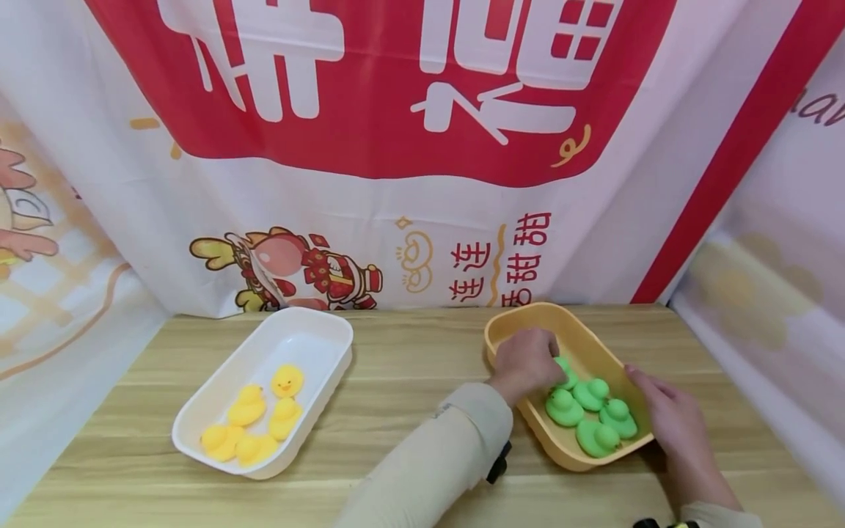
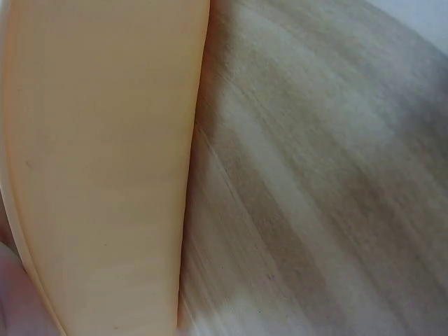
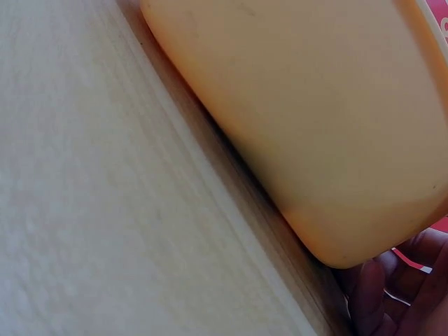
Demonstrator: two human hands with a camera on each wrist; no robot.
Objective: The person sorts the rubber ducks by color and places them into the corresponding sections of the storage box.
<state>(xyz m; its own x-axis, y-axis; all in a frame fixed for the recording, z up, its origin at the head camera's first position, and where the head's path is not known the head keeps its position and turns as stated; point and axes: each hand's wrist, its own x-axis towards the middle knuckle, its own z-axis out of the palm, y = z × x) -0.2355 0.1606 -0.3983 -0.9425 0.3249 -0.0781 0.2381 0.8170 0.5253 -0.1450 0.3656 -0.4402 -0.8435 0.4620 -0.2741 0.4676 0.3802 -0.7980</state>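
Observation:
A tan plastic box stands at the right of the table, with several green toy ducks lying in it. My left hand reaches in over the box's left rim, its curled fingers at the rearmost green duck, which they partly hide. On the box's right side, my right hand holds the rim. In the left wrist view the box wall fills the left part. In the right wrist view, bent fingers of my right hand lie by the box's lower corner.
To the left stands a white box with several yellow toy ducks in it. Both boxes rest on a wood-grain table. Printed cloth hangs behind the table and along both sides.

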